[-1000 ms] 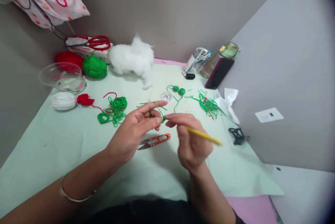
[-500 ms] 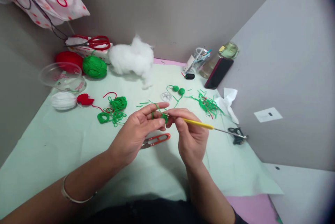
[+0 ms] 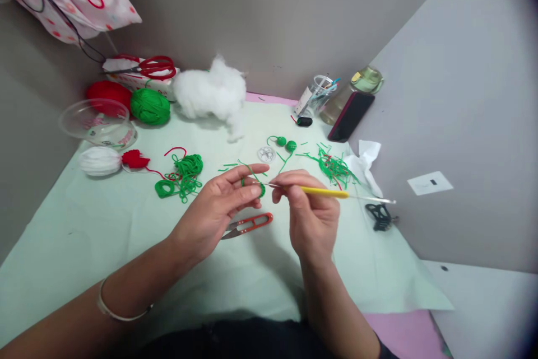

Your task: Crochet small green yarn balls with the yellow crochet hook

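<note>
Between the thumb and fingers of my left hand [image 3: 225, 196] is a small green crochet piece [image 3: 263, 189], mostly covered by the fingertips. Green yarn [image 3: 247, 165] runs from it over my left fingers. My right hand [image 3: 311, 210] grips a crochet hook [image 3: 325, 192] by its yellow handle, like a pencil. The hook's thin metal tip points left and reaches the green piece; whether it passes through a stitch is too small to tell. Below the hands lie orange thread snips [image 3: 252, 224] on the pale green cloth [image 3: 252, 280].
At left are loose green yarn [image 3: 187, 171], a white yarn ball [image 3: 100, 161], a green ball [image 3: 150, 106] and a clear tub [image 3: 94, 124]. White stuffing [image 3: 210, 93] sits behind. To the right are yarn scraps [image 3: 334, 167], a phone [image 3: 351, 117] and a black clip [image 3: 379, 217].
My right hand has shifted slightly right and the hook has turned closer to level, drawing its tip a little back. My left hand keeps its pinch on the green piece.
</note>
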A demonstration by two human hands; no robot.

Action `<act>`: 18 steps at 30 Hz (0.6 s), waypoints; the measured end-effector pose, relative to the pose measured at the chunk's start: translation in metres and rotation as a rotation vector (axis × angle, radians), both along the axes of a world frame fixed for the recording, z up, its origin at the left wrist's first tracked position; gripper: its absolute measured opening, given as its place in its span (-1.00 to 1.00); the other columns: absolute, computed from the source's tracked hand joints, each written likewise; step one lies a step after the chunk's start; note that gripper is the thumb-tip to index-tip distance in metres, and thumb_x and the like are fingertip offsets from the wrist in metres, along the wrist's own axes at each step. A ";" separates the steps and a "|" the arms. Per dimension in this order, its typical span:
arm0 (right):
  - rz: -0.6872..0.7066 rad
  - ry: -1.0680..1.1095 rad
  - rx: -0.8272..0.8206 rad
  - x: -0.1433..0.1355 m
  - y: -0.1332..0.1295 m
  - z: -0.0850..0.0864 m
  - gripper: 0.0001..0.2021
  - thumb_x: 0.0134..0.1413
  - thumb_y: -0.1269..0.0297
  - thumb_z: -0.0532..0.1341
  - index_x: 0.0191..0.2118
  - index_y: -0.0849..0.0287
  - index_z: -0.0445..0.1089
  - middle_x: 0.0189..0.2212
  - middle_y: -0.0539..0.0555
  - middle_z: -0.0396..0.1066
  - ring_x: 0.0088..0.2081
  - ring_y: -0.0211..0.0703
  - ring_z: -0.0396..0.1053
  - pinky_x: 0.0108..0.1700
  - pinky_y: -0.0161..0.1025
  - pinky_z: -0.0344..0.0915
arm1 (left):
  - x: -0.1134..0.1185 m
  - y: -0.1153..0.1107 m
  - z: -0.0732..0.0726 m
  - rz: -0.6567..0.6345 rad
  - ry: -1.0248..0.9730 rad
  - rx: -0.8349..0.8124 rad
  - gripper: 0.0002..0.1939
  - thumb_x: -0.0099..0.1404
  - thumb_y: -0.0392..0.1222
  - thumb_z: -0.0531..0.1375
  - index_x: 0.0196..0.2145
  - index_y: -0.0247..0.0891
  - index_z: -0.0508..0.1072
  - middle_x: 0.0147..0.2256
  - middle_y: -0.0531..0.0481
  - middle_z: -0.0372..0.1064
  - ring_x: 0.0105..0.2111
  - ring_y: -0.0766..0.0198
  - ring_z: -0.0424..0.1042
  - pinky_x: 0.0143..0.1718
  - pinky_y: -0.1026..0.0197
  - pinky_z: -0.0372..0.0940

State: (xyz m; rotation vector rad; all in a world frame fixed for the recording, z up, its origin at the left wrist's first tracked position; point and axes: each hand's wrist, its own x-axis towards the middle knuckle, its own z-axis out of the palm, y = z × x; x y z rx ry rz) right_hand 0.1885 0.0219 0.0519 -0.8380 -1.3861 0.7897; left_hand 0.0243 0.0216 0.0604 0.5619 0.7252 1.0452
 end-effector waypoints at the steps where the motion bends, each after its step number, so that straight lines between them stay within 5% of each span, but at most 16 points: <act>1: 0.009 -0.030 0.009 -0.001 0.000 0.000 -0.86 0.34 0.30 0.26 -0.17 0.05 0.61 -0.26 0.06 0.59 -0.26 -0.15 0.52 -0.22 -0.14 0.50 | 0.000 -0.001 0.000 -0.007 0.020 0.016 -0.71 0.27 -0.27 0.42 -0.04 -0.13 0.68 -0.34 0.10 0.49 -0.33 0.43 0.46 -0.22 0.40 0.41; 9: 0.048 0.060 -0.083 0.005 -0.002 0.000 -0.80 0.44 0.25 0.14 -0.17 0.10 0.51 -0.29 0.05 0.59 -0.41 -0.23 0.51 -0.37 -0.21 0.51 | 0.000 0.000 0.003 0.020 0.158 0.074 -0.82 0.27 -0.18 0.41 -0.14 -0.14 0.71 -0.19 0.02 0.59 -0.28 0.35 0.48 -0.13 0.26 0.40; 15: -0.167 -0.558 0.439 0.004 -0.013 -0.004 -0.75 0.34 0.49 0.19 0.02 0.10 0.51 -0.15 0.11 0.59 -0.15 -0.13 0.58 -0.16 -0.18 0.55 | 0.002 0.001 0.001 0.081 0.155 0.086 -0.74 0.24 -0.21 0.45 -0.09 -0.14 0.69 -0.39 0.12 0.48 -0.34 0.37 0.46 -0.19 0.31 0.36; 18: -0.270 -0.775 0.538 -0.001 -0.013 -0.009 -0.70 0.29 0.55 0.23 0.03 0.10 0.53 -0.06 0.14 0.55 -0.08 -0.12 0.55 -0.12 -0.20 0.54 | 0.003 0.002 0.000 0.015 0.044 0.011 -0.64 0.20 -0.20 0.48 -0.03 -0.14 0.65 -0.39 0.11 0.50 -0.35 0.36 0.49 -0.23 0.31 0.38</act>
